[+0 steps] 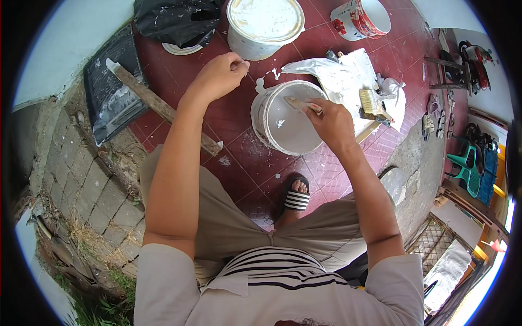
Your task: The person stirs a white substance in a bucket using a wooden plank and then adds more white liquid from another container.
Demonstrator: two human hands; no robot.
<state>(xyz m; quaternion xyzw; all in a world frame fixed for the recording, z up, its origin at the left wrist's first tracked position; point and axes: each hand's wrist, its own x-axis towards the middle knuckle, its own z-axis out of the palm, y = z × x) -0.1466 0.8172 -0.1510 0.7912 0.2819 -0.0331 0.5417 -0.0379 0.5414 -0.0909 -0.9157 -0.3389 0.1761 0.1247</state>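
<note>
My right hand [333, 122] is closed around a short, whitish hand tool [296, 103], held over the open mouth of a white bucket [261, 122]. The tool looks like a scraper or a small brush; its kind is not plain. Pale grey-white material coats the inside of the bucket, with a few brighter clots in it. My left hand [225, 75] hovers up and left of the bucket, in front of a lidded white tub [265, 24]. Its fingers are curled together, and whatever they may hold is hidden.
Right of the bucket, a wide yellowish brush [371, 102] lies on a white-smeared board [348, 76]. A red-and-white pail [359, 20] stands farther back. At left are a black tray [117, 92], a wooden stick [157, 103] and a black plastic bag [176, 22]. Red tiles [234, 179] show white splashes.
</note>
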